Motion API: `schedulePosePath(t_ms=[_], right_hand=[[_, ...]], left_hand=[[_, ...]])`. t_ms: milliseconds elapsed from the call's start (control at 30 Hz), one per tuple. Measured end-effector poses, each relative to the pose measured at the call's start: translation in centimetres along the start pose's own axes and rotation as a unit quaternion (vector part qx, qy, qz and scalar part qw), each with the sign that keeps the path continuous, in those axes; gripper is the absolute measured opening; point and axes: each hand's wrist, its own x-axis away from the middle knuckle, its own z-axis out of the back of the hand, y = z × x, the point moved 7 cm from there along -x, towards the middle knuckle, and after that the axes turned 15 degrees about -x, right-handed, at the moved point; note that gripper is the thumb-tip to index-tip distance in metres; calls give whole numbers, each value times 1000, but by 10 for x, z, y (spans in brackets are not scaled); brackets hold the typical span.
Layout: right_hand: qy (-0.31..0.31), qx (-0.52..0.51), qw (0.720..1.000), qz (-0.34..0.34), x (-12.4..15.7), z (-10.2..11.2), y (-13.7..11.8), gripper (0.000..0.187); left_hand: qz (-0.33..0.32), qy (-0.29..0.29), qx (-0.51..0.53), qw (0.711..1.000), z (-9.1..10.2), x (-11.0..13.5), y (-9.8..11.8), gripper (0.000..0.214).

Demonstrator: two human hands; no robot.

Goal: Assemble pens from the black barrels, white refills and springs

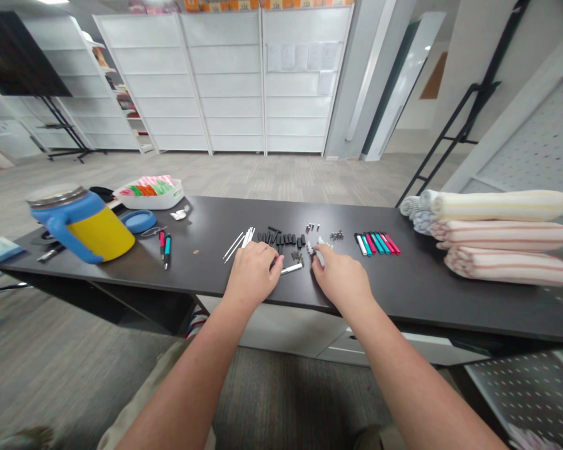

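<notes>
My left hand [253,272] rests on the dark table with its fingers curled. Thin white pen refills [248,237] lie at its fingertips, and a white pen barrel [292,269] extends from beside its thumb; whether the hand grips it is hidden. My right hand [342,275] has its thumb and index finger close together among small white parts [310,247]; anything pinched there is too small to make out. Between the hands are black tube-like pieces [288,239] and small dark metal bits [297,256]. Short metallic pieces with coloured ends [313,227] stand behind.
Coloured pen barrels [378,243] lie in a row at right, with small metal parts [336,235] nearby. Rolled towels [504,231] are stacked farther right. At left are a blue and yellow jug [89,222], a blue lid [138,221], two pens [167,251] and a white basket [152,199].
</notes>
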Motion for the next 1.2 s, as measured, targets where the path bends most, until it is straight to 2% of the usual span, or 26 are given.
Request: schedulePosePath(t_ms=[100, 200, 467, 733, 967, 1200], right_hand=[[5, -1, 1000, 8, 0, 0, 0, 34], [15, 0, 1000, 14, 0, 1, -2, 31], [47, -28, 999, -1, 0, 3, 4, 21], [28, -13, 999, -19, 0, 4, 5, 19], [37, -37, 999, 4, 0, 4, 4, 25], [31, -39, 999, 10, 1, 4, 4, 22]], left_hand=[[-57, -12, 27, 998, 2, 1, 9, 22], [-84, -21, 40, 995, 1, 2, 12, 23], [-105, -43, 59, 992, -2, 1, 13, 22], [-115, -55, 74, 989, -3, 0, 13, 19], [-127, -69, 77, 987, -5, 1, 14, 17], [-128, -68, 73, 987, -4, 2, 15, 18]])
